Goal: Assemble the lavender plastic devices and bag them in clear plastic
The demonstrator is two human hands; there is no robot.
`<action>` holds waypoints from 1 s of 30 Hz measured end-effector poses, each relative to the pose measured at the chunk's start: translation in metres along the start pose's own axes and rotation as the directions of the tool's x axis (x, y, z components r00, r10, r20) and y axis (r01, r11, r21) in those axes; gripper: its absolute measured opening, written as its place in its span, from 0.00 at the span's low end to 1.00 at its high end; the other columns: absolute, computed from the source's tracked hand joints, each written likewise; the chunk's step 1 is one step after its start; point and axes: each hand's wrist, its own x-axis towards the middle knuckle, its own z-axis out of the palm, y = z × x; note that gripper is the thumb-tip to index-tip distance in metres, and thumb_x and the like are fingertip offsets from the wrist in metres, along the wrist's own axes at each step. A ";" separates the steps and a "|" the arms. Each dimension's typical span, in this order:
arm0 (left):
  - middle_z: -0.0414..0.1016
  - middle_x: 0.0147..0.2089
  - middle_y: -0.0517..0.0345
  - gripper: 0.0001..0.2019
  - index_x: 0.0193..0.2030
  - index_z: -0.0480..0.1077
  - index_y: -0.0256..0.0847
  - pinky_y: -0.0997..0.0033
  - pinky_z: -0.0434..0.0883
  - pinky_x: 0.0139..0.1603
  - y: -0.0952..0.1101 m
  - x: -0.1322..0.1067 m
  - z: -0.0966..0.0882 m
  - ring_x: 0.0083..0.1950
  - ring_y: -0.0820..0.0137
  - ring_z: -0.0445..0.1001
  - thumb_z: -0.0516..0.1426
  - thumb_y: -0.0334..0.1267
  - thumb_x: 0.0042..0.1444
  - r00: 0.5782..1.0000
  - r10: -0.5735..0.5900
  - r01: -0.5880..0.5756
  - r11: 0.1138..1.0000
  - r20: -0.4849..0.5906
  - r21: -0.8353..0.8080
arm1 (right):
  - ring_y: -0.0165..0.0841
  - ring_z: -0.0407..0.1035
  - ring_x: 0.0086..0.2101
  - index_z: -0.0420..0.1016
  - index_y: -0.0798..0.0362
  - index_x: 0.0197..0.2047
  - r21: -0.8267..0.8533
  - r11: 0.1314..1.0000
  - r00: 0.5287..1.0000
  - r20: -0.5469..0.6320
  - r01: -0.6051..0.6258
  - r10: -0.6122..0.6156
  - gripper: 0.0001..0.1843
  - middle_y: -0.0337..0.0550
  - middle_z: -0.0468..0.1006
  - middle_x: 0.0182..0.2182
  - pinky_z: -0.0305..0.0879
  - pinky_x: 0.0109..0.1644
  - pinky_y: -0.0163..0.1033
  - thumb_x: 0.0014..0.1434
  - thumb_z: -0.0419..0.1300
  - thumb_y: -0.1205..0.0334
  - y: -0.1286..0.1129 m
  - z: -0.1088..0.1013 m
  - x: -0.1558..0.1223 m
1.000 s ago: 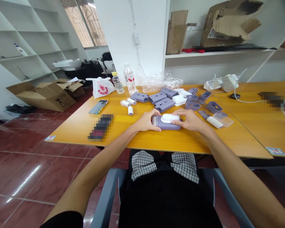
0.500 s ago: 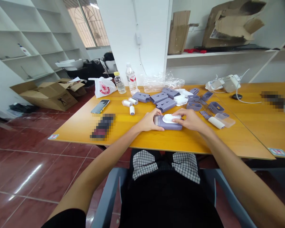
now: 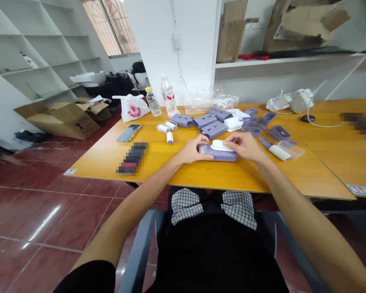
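Note:
A purple perforated case (image 3: 220, 155) lies on the wooden table (image 3: 201, 173) right in front of me, with a white brush piece (image 3: 221, 145) resting on top of it. My left hand (image 3: 192, 149) grips the case's left end, fingers curled round it. My right hand (image 3: 245, 147) holds the right end, thumb and fingers pinching at the white brush piece.
Behind lie several purple cases (image 3: 213, 129) and trays (image 3: 279, 132), white rollers (image 3: 169, 137), a white cylinder (image 3: 279, 152), a clear lid (image 3: 294, 149), two bottles (image 3: 168, 95), a plastic bag (image 3: 132, 108) and a phone (image 3: 128, 132). Chargers with cables (image 3: 293, 101) sit far right. Cardboard boxes (image 3: 65, 118) lie on the floor left.
Both hands stay on the purple case. The right fingers have shifted up onto the white brush piece. The camera has tilted slightly, so everything sits a little higher in view.

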 end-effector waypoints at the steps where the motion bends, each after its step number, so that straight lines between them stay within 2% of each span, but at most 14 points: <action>1: 0.82 0.59 0.41 0.37 0.54 0.67 0.44 0.43 0.74 0.63 -0.001 0.000 0.000 0.65 0.44 0.80 0.78 0.53 0.43 1.000 0.006 -0.006 1.000 0.002 -0.010 | 0.38 0.73 0.29 0.85 0.51 0.33 0.023 0.999 1.000 0.011 -0.022 0.022 0.19 0.47 0.86 0.30 0.67 0.34 0.44 0.58 0.70 0.42 0.001 0.001 0.002; 6: 0.81 0.59 0.41 0.38 0.54 0.67 0.45 0.39 0.69 0.69 -0.003 0.000 -0.001 0.68 0.44 0.78 0.79 0.50 0.41 0.999 0.036 -0.036 0.999 0.020 -0.037 | 0.36 0.72 0.27 0.84 0.51 0.32 0.089 0.995 0.998 0.030 -0.053 0.051 0.21 0.45 0.84 0.28 0.67 0.32 0.42 0.56 0.72 0.40 -0.001 0.003 0.005; 11: 0.81 0.59 0.43 0.38 0.54 0.67 0.44 0.40 0.71 0.67 -0.002 0.000 -0.001 0.65 0.46 0.79 0.79 0.52 0.42 0.999 0.020 -0.019 0.999 0.027 -0.030 | 0.41 0.79 0.39 0.86 0.46 0.37 0.154 0.988 0.997 -0.068 0.032 -0.022 0.17 0.46 0.87 0.41 0.77 0.44 0.47 0.53 0.77 0.43 0.001 -0.015 -0.012; 12: 0.81 0.59 0.44 0.37 0.54 0.67 0.44 0.41 0.70 0.68 -0.002 0.000 -0.001 0.65 0.47 0.79 0.79 0.52 0.42 0.999 0.030 -0.029 0.999 0.034 -0.022 | 0.42 0.79 0.40 0.87 0.45 0.36 0.155 0.987 0.997 -0.066 0.051 -0.041 0.17 0.45 0.87 0.41 0.77 0.45 0.48 0.53 0.78 0.43 0.004 -0.020 -0.017; 15: 0.80 0.60 0.46 0.37 0.54 0.69 0.44 0.42 0.69 0.69 0.001 -0.001 -0.003 0.64 0.49 0.78 0.79 0.52 0.41 0.996 0.061 -0.063 0.997 0.066 0.037 | 0.41 0.79 0.37 0.89 0.44 0.37 0.109 0.993 0.999 0.011 0.042 -0.043 0.15 0.45 0.87 0.38 0.77 0.43 0.49 0.56 0.78 0.43 0.011 -0.032 -0.033; 17: 0.79 0.61 0.46 0.38 0.55 0.70 0.44 0.42 0.68 0.70 0.005 -0.003 -0.004 0.65 0.49 0.77 0.79 0.52 0.40 0.993 0.064 -0.071 0.995 0.094 0.073 | 0.43 0.80 0.39 0.90 0.42 0.40 0.073 0.996 0.998 0.046 0.043 -0.047 0.14 0.46 0.88 0.40 0.77 0.44 0.50 0.58 0.76 0.43 0.011 -0.036 -0.043; 20: 0.79 0.62 0.47 0.39 0.56 0.71 0.45 0.43 0.67 0.72 0.012 -0.006 -0.005 0.66 0.48 0.76 0.79 0.52 0.39 0.986 0.065 -0.077 0.994 0.153 0.075 | 0.46 0.82 0.44 0.91 0.40 0.42 0.067 0.996 0.994 0.083 0.059 -0.065 0.14 0.46 0.89 0.44 0.78 0.50 0.53 0.59 0.76 0.42 0.005 -0.037 -0.055; 24: 0.79 0.61 0.48 0.39 0.56 0.71 0.45 0.43 0.67 0.71 0.017 -0.011 -0.004 0.66 0.48 0.75 0.79 0.54 0.39 0.982 0.060 -0.076 0.993 0.180 0.087 | 0.48 0.83 0.47 0.92 0.39 0.42 0.114 0.993 0.987 0.146 0.044 -0.061 0.16 0.45 0.90 0.45 0.79 0.56 0.55 0.55 0.79 0.42 -0.003 -0.036 -0.065; 28: 0.79 0.61 0.48 0.38 0.52 0.69 0.45 0.43 0.67 0.70 0.015 -0.011 -0.004 0.65 0.49 0.76 0.79 0.53 0.39 0.983 0.053 -0.064 0.996 0.174 0.060 | 0.48 0.83 0.47 0.92 0.40 0.42 0.182 0.983 0.994 0.097 0.030 -0.049 0.16 0.45 0.90 0.43 0.80 0.55 0.55 0.55 0.79 0.42 0.001 -0.032 -0.067; 30: 0.79 0.61 0.47 0.37 0.50 0.67 0.45 0.43 0.68 0.69 0.012 -0.010 -0.004 0.65 0.49 0.77 0.80 0.52 0.38 0.982 0.049 -0.053 0.998 0.180 0.018 | 0.48 0.83 0.47 0.92 0.41 0.42 0.165 0.985 0.995 0.082 0.040 -0.054 0.14 0.46 0.90 0.44 0.80 0.56 0.55 0.57 0.78 0.44 0.003 -0.030 -0.067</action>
